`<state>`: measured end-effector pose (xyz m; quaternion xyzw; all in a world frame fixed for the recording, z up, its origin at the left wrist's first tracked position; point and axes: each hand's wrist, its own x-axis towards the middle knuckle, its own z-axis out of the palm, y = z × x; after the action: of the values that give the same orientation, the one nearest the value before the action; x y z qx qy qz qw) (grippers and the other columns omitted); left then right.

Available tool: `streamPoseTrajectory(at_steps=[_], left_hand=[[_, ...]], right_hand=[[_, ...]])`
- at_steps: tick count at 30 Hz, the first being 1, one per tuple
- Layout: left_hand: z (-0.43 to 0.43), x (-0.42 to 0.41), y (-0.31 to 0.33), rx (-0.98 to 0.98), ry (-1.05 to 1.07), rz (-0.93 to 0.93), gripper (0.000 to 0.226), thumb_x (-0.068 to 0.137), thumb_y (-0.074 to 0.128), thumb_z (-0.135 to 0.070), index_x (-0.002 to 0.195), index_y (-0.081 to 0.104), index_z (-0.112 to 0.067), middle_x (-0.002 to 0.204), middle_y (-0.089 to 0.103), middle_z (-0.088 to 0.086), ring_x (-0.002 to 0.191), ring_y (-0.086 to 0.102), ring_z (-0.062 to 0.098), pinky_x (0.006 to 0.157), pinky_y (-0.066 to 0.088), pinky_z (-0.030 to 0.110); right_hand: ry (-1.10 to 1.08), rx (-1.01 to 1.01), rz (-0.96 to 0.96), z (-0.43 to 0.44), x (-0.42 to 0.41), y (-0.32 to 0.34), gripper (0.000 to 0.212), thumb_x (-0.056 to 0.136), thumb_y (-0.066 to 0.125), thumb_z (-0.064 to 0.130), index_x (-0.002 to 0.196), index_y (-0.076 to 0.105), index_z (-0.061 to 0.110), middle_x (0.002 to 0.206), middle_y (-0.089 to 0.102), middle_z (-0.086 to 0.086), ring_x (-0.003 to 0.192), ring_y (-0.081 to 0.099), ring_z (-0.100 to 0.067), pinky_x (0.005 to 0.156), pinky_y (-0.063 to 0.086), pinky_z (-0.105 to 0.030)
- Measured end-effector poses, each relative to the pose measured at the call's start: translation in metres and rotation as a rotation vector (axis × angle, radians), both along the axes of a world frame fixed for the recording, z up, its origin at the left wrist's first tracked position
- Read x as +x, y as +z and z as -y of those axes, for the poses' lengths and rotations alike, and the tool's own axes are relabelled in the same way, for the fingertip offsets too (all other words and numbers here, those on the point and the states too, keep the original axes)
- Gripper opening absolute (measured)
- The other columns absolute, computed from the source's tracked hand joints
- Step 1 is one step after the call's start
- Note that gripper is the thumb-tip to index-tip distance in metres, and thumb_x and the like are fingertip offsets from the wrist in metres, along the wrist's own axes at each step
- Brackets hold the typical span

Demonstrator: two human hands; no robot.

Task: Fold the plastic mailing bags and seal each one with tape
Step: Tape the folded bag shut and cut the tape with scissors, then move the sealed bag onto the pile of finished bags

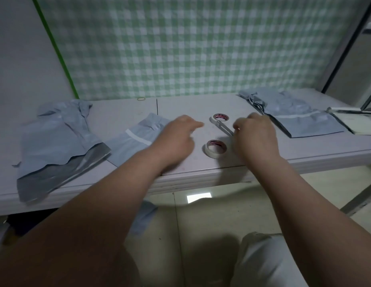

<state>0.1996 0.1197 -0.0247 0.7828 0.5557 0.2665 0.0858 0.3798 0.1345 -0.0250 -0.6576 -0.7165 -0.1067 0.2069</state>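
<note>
Right hand (255, 134) pinched a strip (222, 127) drawn from the roll (215, 116) just left of it. Left hand (177, 139), forefinger out, held nothing; bag (136, 135) lay beside it. Risk: the unanchored roll could slide and the strip twist onto itself.

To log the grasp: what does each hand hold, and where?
The right hand pinches the free end of the tape strip drawn off the far roll. The left hand holds nothing.

grey mailing bags (56, 139) flat at both sides, two tape rolls (209, 151) between
</note>
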Motion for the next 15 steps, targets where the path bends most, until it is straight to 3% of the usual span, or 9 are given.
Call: streamPoseTrajectory(at_steps=[2, 4, 7, 10, 13, 15], left_hand=[[-0.009, -0.033, -0.002, 0.024, 0.165, -0.054, 0.043, 0.089, 0.049, -0.004, 0.132, 0.054, -0.007, 0.136, 0.051, 0.013, 0.128, 0.043, 0.026, 0.105, 0.027, 0.027], [-0.016, -0.067, -0.012, -0.037, 0.301, -0.163, 0.041, 0.094, 0.046, -0.014, 0.134, 0.05, -0.006, 0.143, 0.044, 0.015, 0.133, 0.038, 0.027, 0.106, 0.028, 0.032], [-0.011, -0.094, -0.028, -0.31, 0.364, -0.307, 0.057, 0.1, 0.036, -0.031, 0.15, 0.02, -0.009, 0.159, 0.012, 0.011, 0.145, 0.016, 0.027, 0.115, 0.019, 0.047], [-0.008, -0.098, -0.038, -0.45, 0.351, -0.427, 0.067, 0.102, 0.033, -0.035, 0.152, -0.003, -0.01, 0.16, -0.009, 0.008, 0.147, -0.003, 0.023, 0.117, 0.004, 0.048], [-0.009, -0.1, -0.039, -0.451, 0.398, -0.399, 0.066, 0.102, 0.023, -0.042, 0.151, -0.006, -0.009, 0.16, -0.012, 0.009, 0.147, -0.004, 0.022, 0.118, 0.003, 0.047], [-0.012, -0.104, -0.039, -0.45, 0.443, -0.362, 0.067, 0.101, 0.018, -0.045, 0.151, -0.003, -0.007, 0.16, -0.009, 0.01, 0.147, -0.001, 0.023, 0.118, 0.005, 0.047]], right_hand=[[0.131, 0.035, -0.216, 0.013, -0.023, 0.008, 0.029, 0.088, 0.049, 0.007, 0.111, 0.067, 0.009, 0.105, 0.06, -0.015, 0.101, 0.052, -0.035, 0.074, 0.039, -0.033], [0.311, -0.02, -0.324, 0.028, -0.054, 0.012, 0.029, 0.092, 0.048, 0.014, 0.114, 0.066, 0.014, 0.11, 0.062, -0.013, 0.105, 0.055, -0.032, 0.082, 0.044, -0.035], [0.582, -0.183, -0.347, 0.045, -0.105, 0.0, 0.031, 0.098, 0.04, 0.023, 0.118, 0.06, 0.011, 0.117, 0.062, -0.014, 0.111, 0.054, -0.032, 0.09, 0.038, -0.036], [0.696, -0.381, -0.158, 0.052, -0.136, -0.025, 0.048, 0.099, 0.02, 0.039, 0.128, 0.043, 0.009, 0.131, 0.047, -0.016, 0.12, 0.045, -0.03, 0.1, 0.031, -0.043], [0.623, -0.416, 0.009, 0.053, -0.138, -0.04, 0.077, 0.087, -0.003, 0.053, 0.143, 0.028, 0.011, 0.147, 0.031, -0.011, 0.135, 0.029, -0.027, 0.11, 0.019, -0.046], [0.539, -0.437, 0.071, 0.054, -0.135, -0.041, 0.074, 0.093, 0.0, 0.055, 0.149, 0.019, 0.01, 0.153, 0.023, -0.012, 0.141, 0.02, -0.025, 0.115, 0.011, -0.044]])
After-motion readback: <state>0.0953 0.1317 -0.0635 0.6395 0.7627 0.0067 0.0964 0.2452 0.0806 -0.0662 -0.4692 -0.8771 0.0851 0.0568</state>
